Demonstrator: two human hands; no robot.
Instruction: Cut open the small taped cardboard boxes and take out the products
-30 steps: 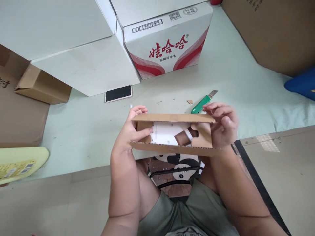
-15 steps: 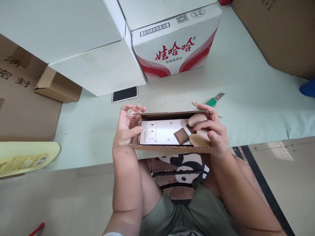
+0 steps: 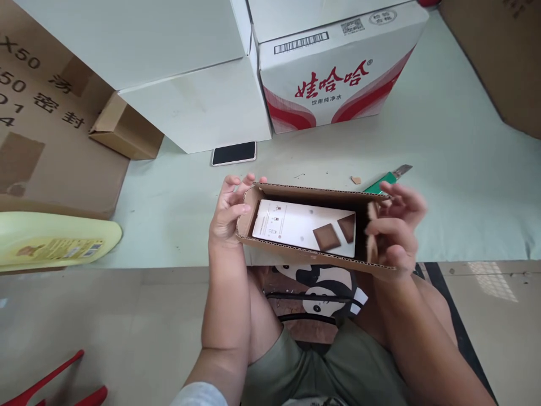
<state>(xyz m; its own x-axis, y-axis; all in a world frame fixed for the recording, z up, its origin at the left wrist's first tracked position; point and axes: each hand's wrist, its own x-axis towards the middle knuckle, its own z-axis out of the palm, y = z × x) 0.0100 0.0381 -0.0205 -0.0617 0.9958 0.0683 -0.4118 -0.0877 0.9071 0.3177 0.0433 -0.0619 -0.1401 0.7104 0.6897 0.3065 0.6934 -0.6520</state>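
Brown corrugated cardboard forms the open shipping box (image 3: pixel 313 197), held at the near edge of the pale green tablecloth (image 3: pixel 469 192). Inside it, toward the left end, lies a white carton (image 3: pixel 293 224) printed with brown squares and small diagrams; a dark gap shows at its right. The left hand (image 3: pixel 228 217) grips the box's left end, thumb on the end flap, fingers behind the back wall. The right hand (image 3: pixel 399 228) is at the right end, blurred, its fingers bent and apart beside the flaps; I cannot tell whether it grips them. Just behind that hand lies a green utility knife (image 3: pixel 381 182), blade out, near a cardboard scrap (image 3: pixel 355 180). Farther left, a smartphone (image 3: pixel 234 153) lies screen up beside a plain white box (image 3: pixel 203 107).
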